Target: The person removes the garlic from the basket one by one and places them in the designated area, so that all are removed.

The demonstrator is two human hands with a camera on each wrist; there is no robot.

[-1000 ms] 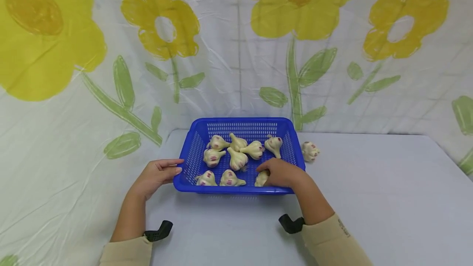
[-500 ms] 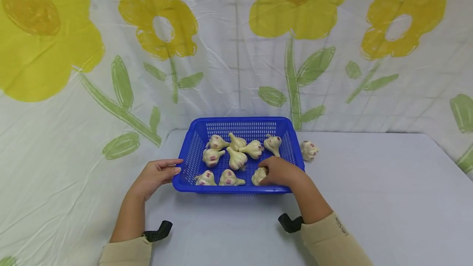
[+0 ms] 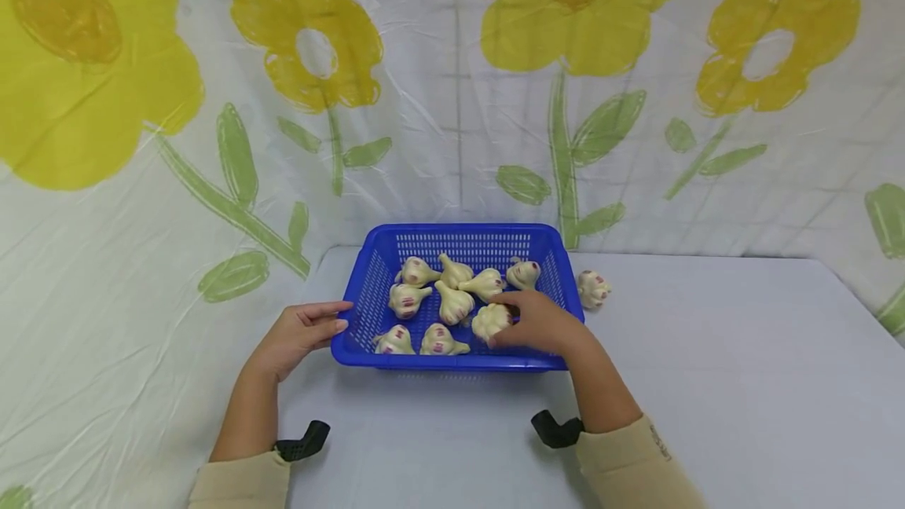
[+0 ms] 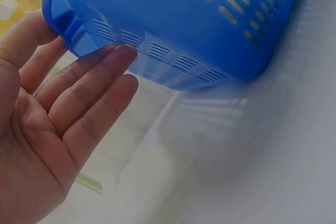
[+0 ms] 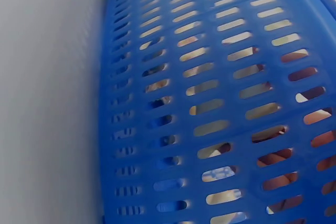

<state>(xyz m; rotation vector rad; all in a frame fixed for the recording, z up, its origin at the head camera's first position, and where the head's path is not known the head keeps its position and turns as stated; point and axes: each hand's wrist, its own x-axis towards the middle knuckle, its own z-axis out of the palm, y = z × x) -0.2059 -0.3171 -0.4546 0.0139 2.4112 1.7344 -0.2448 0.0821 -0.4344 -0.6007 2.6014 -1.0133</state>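
Note:
A blue perforated plastic basket (image 3: 459, 361) stands in front of me with several garlic bulbs (image 3: 455, 302) inside. My left hand (image 3: 295, 338) is at its left end, thumb and index fingertips touching the rim. In the left wrist view, the other fingers (image 4: 86, 90) extend nearly straight beside the basket's outer wall. Inside the front right part of the basket, my right hand (image 3: 540, 326) grips a garlic bulb (image 3: 491, 322) between thumb and fingers, its root side toward the left. The right wrist view is filled mostly by the basket wall (image 5: 220, 103), which largely hides that hand.
One garlic bulb (image 3: 592, 289) lies outside the basket, close to its right side. Beneath everything is a white-covered table (image 3: 707, 368). A white curtain with painted yellow flowers (image 3: 424, 155) hangs behind the table and down the left side.
My right hand has moved a little left and back inside the basket with its garlic bulb, bringing it nearer the middle bulbs. The left hand stays at the rim.

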